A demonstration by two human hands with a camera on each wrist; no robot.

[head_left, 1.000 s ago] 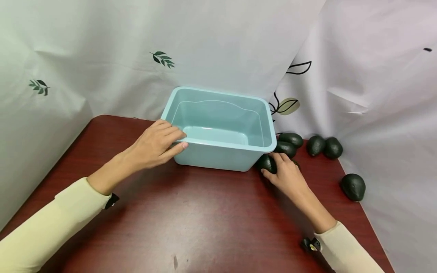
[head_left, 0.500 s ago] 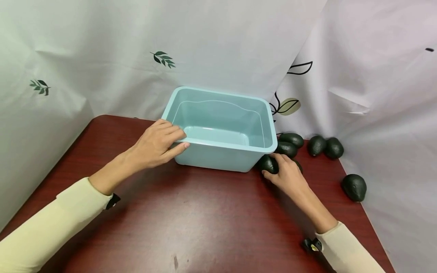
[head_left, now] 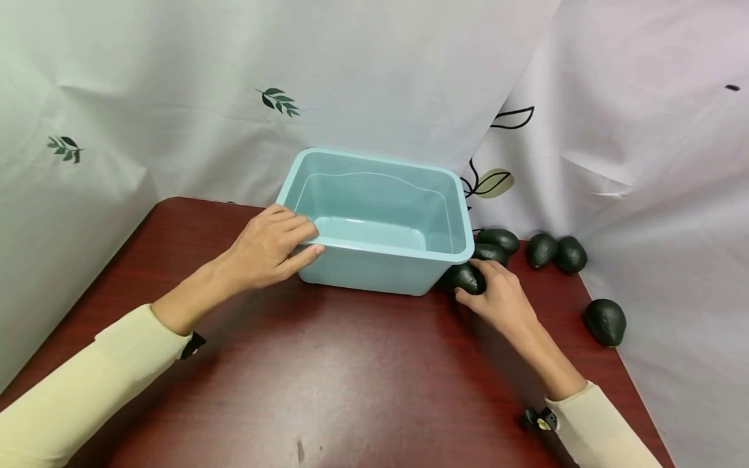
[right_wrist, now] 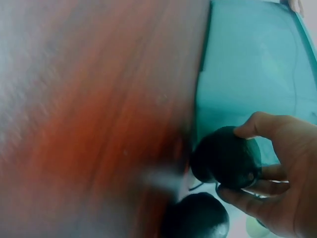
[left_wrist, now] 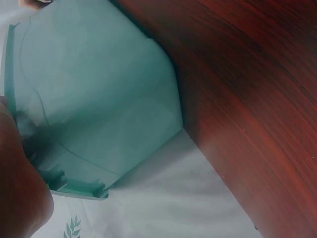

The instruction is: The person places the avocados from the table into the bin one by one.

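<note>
A light blue plastic tub (head_left: pixel 363 266) stands on the table against the back cloth, with nothing inside it. My left hand (head_left: pixel 272 244) grips its near rim at the left corner, fingers over the edge and thumb outside. By the tub's right front corner, my right hand (head_left: pixel 497 296) holds a dark green avocado (head_left: pixel 466 278) between thumb and fingers. The right wrist view shows this avocado (right_wrist: pixel 230 156) in front of the tub's wall, with a second avocado (right_wrist: pixel 196 218) just below it. Only part of the left hand (left_wrist: pixel 20 178) appears in the left wrist view.
Behind the right hand lie more avocados (head_left: pixel 499 240), partly hidden by the tub and hand. A pair of avocados (head_left: pixel 556 252) sits near the back right corner, and a single avocado (head_left: pixel 605 322) at the table's right edge. White printed cloth (head_left: pixel 374 78) encloses the dark red table (head_left: pixel 328 390).
The right hand and the avocado in it have shifted slightly to the right. An avocado that showed behind that hand is now hidden. The left hand and tub have stayed put.
</note>
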